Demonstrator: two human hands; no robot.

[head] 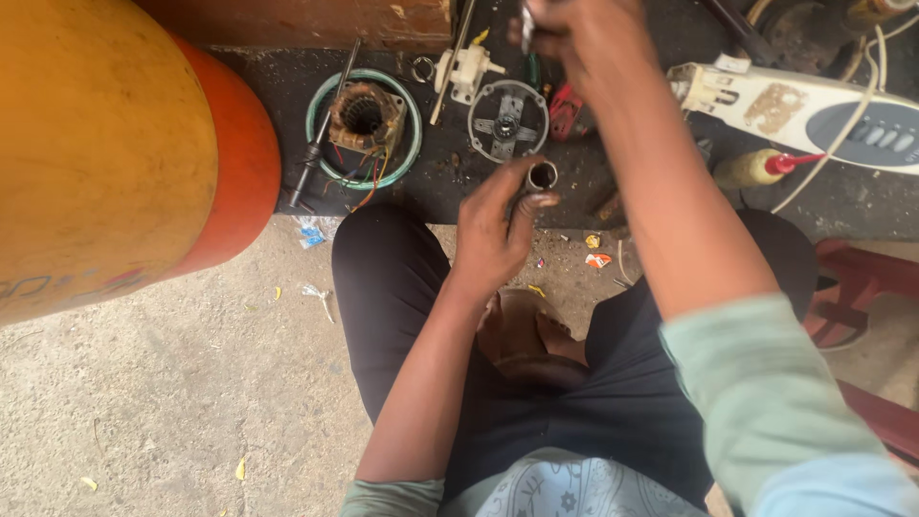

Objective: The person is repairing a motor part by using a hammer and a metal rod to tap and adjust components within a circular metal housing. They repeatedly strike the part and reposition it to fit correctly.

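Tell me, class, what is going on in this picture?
A seated person's left hand grips a short metal tube, open end up. The raised right hand pinches a small metal piece, too blurred to identify. On the black mat ahead lie a copper-wound motor stator inside a green ring and a round grey metal bracket.
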